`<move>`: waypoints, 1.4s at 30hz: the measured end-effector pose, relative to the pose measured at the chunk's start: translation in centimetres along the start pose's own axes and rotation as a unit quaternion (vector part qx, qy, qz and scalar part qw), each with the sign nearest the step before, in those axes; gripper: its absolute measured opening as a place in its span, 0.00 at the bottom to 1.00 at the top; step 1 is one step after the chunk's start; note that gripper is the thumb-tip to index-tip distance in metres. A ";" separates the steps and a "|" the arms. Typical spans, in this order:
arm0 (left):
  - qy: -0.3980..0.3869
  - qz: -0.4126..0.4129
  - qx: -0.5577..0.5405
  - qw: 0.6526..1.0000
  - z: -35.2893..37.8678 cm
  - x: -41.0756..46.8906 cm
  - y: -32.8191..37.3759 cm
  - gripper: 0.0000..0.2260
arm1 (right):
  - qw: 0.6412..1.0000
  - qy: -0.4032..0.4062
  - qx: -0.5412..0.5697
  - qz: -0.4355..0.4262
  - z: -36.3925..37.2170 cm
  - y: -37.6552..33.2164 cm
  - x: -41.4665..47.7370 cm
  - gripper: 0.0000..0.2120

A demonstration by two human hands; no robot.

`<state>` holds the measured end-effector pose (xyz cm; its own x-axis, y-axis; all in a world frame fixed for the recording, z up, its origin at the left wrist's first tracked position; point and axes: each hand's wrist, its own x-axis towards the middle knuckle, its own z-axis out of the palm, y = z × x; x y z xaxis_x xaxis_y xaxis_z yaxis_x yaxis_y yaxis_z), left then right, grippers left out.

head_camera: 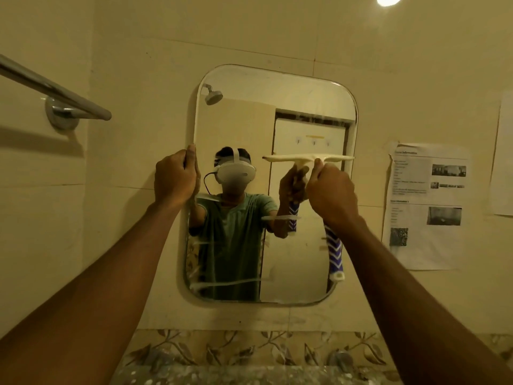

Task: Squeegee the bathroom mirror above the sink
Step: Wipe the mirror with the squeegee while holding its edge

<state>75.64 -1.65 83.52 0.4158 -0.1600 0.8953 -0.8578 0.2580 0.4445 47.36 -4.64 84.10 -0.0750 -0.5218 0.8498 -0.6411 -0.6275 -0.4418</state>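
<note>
Both arms raised to the mirror (305, 107).
Left hand (175, 179) grips its edge; right hand (331, 190) fingers clench the squeegee (308, 159) handle.

Home bathroom, tiled walls (277, 31), wall mirror (302, 107) reflecting shower head (213, 95), chrome towel bar (55, 87)

The right hand (331, 193) hides the middle of the squeegee (308, 158) handle. Right of the mirror (277, 87), the text on a printed sheet (427, 245) is too small to read, and a second sheet (503, 154) is cut by the frame edge. Left of the mirror, the towel bar (52, 86) runs off the frame. Below the mirror, two grey shapes (340, 359) are blurred.
</note>
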 end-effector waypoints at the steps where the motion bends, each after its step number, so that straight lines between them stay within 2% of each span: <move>1: -0.002 -0.002 0.000 1.000 0.1 0.1 -0.1 0.20 | 1.000 -0.007 0.002 0.009 0.5 0.3 -0.6 0.19; 7: -0.013 0.005 -0.012 1.000 0.1 0.2 -0.4 0.20 | 0.999 -0.011 -0.011 0.035 4.5 3.9 -11.5 0.24; 10: -0.029 0.006 -0.015 0.999 -0.4 0.3 -0.3 0.20 | 0.996 -0.031 -0.047 0.075 5.6 4.3 -14.0 0.21; 12: -0.046 0.005 -0.024 0.999 -0.6 0.4 -0.4 0.21 | 0.996 -0.027 -0.048 0.066 5.1 3.2 -13.0 0.20; 16: -0.077 -0.023 -0.062 0.995 -1.2 0.4 -0.6 0.25 | 1.000 0.021 0.017 -0.006 3.5 -2.2 -5.8 0.21; 20: -0.102 -0.048 -0.081 0.990 -1.7 0.6 -0.5 0.27 | 1.000 -0.001 0.007 0.023 3.6 -5.7 -1.5 0.19; 24: -0.109 -0.055 -0.072 0.990 -1.6 0.8 -0.5 0.25 | 0.999 -0.013 0.024 0.035 5.6 -3.6 -7.6 0.18; 28: -0.116 -0.050 -0.060 0.990 -1.7 0.9 -0.6 0.26 | 0.999 -0.009 0.032 0.043 7.4 -1.4 -15.2 0.28; 31: -0.141 -0.058 -0.060 0.986 -2.2 1.1 -0.4 0.26 | 0.996 -0.034 -0.020 0.075 8.3 -0.5 -17.2 0.19; 33: -0.159 -0.070 -0.064 0.983 -2.3 1.4 -0.4 0.26 | 0.995 -0.044 -0.018 0.085 8.2 -1.0 -16.2 0.17; 36: -0.201 -0.099 -0.105 0.969 -2.8 1.9 -0.8 0.29 | 0.997 -0.026 0.048 0.053 6.8 -4.2 -11.2 0.17; 39: -0.276 -0.128 -0.152 0.940 -3.7 2.8 -1.3 0.34 | 0.998 -0.018 0.063 0.004 5.9 -8.8 -5.6 0.18; 42: -0.342 -0.156 -0.164 0.912 -4.6 3.9 -1.3 0.37 | 0.998 -0.011 0.058 -0.004 6.2 -11.4 -3.0 0.16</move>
<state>79.78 1.76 86.53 0.2427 -0.8022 0.5455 -0.5475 0.3510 0.7597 59.60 0.52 84.79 -0.0527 -0.5284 0.8474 -0.5491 -0.6934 -0.4665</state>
